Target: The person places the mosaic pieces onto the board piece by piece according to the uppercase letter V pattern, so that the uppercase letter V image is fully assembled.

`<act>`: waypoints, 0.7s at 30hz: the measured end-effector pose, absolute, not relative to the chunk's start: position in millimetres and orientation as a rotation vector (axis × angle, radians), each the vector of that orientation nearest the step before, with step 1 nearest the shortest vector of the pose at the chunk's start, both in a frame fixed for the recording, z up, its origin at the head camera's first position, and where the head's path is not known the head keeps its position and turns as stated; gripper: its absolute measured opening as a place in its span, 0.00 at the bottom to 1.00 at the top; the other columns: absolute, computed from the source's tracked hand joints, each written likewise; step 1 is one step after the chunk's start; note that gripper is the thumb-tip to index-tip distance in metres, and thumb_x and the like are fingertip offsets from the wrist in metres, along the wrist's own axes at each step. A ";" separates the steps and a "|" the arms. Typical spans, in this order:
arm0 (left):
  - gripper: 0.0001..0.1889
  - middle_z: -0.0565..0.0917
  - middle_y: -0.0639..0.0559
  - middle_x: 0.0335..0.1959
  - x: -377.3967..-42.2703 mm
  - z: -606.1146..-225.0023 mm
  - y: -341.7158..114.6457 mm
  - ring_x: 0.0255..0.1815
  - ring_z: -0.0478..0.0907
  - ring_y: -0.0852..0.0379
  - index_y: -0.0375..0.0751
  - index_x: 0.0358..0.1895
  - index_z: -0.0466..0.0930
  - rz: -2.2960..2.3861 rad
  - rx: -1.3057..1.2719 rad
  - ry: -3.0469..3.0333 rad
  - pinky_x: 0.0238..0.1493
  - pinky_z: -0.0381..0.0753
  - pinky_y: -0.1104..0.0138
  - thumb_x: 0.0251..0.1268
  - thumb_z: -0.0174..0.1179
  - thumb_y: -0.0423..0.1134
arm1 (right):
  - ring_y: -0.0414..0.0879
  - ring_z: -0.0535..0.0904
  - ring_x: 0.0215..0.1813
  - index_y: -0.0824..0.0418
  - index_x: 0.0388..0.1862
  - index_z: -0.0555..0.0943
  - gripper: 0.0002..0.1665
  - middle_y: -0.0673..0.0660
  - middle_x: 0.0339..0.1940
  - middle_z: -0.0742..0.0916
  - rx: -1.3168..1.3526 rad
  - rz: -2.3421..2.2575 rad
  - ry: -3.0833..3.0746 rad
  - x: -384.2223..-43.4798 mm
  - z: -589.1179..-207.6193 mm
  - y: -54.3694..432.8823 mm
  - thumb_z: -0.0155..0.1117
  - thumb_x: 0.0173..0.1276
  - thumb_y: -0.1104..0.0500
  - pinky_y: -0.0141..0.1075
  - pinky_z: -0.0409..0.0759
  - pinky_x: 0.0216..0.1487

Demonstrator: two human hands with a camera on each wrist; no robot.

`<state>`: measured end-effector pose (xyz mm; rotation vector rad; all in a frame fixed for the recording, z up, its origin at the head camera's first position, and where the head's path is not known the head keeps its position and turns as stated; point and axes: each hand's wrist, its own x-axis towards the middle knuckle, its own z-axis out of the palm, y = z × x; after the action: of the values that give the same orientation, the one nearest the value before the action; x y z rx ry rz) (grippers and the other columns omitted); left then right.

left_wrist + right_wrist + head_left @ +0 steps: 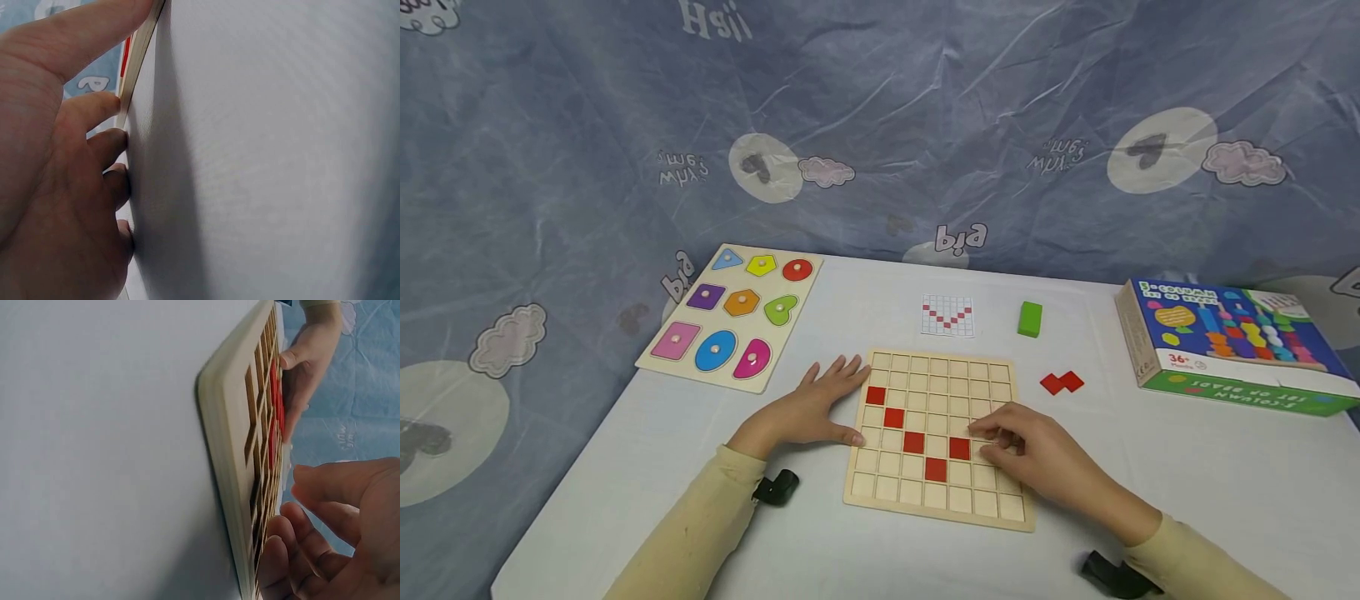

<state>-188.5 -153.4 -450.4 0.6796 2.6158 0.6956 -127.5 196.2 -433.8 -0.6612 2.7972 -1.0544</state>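
A square wooden grid board [936, 502] lies on the white table with several red square tiles in its cells; a lone red tile [959, 448] sits nearest my right hand. My left hand [815, 406] rests at the board's left side, fingers spread, its thumb at the edge. Over the board's right part is my right hand [1037, 446], fingers loosely bent and thumb apart from the index finger. No tile shows between its fingertips in the right wrist view, where the board's edge [219, 444] runs past the fingers. Two red tiles [1053, 383] lie right of the board.
Behind the board lie a printed pattern card [947, 332] and a green block [1030, 319]. A shape puzzle board [700, 300] with knobbed pieces is at the back left. A colourful toy box [1240, 350] stands at the right. A patterned blue cloth [880, 108] hangs behind the table.
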 end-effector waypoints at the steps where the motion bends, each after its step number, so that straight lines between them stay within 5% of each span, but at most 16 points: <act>1: 0.57 0.48 0.51 0.84 -188.5 -450.3 -153.5 0.85 0.35 0.49 0.51 0.83 0.52 0.696 0.680 2.615 0.80 0.28 0.46 0.51 0.76 0.58 | 0.36 0.75 0.35 0.50 0.50 0.88 0.17 0.41 0.37 0.82 -0.654 -1.047 2.803 -127.8 -433.1 197.8 0.75 0.63 0.62 0.30 0.78 0.35; 21: 0.57 0.48 0.50 0.84 -188.3 -448.2 -153.1 0.85 0.35 0.48 0.51 0.83 0.52 0.689 0.677 2.610 0.80 0.28 0.46 0.51 0.76 0.59 | 0.36 0.76 0.37 0.55 0.52 0.88 0.17 0.44 0.39 0.86 -0.607 -0.972 2.951 -142.2 -430.8 238.8 0.75 0.64 0.63 0.32 0.80 0.37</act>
<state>-188.3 -153.1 -448.2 0.6766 2.6100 0.6888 -142.2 238.8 -430.8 -0.6070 2.9506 -0.9719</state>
